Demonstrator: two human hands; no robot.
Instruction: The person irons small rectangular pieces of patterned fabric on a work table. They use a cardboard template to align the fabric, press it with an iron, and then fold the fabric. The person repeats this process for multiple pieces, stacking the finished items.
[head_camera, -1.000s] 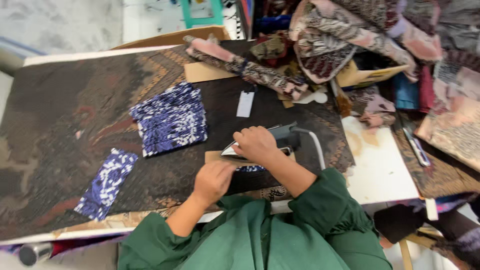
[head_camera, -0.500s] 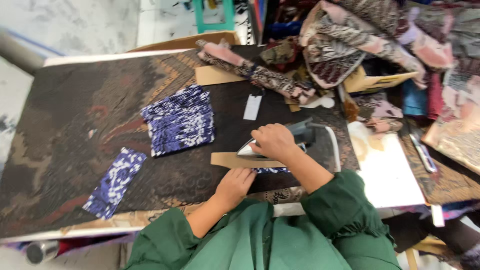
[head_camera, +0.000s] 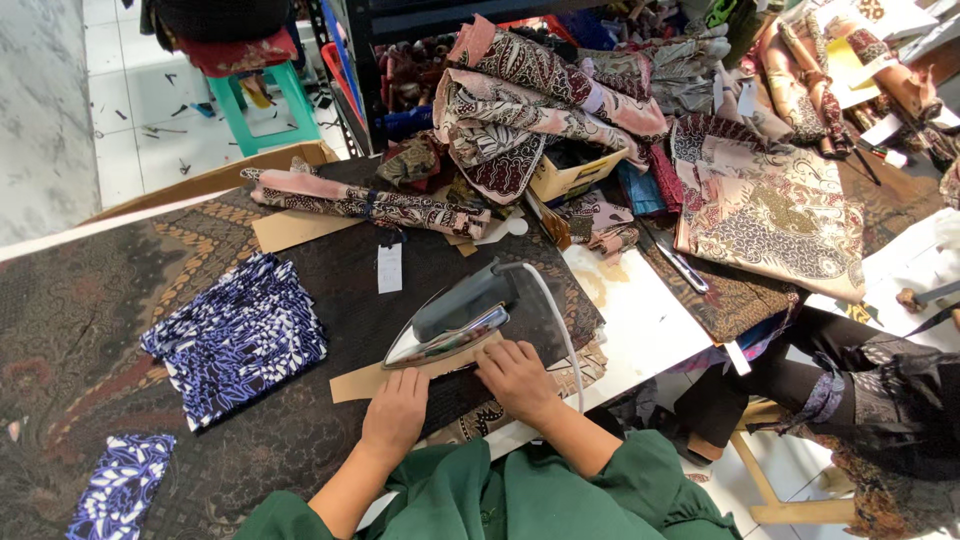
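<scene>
A grey electric iron rests on the dark patterned table cover, with its white cord curving to the right. A tan cardboard strip lies under its near edge, over a dark cloth piece. My left hand presses down on the strip just below the iron's tip. My right hand lies flat on the cloth beside the iron's heel, off the handle. Both arms wear green sleeves. Neither hand holds anything.
A folded stack of blue-and-white print cloth lies to the left, a smaller blue piece at the near left. Rolled batik fabric, a white tag and heaped fabrics sit behind. Another person sits at the right.
My right hand has come off the iron's handle and now lies flat on the cloth. The iron stands free. My view has lifted toward the fabric pile.
</scene>
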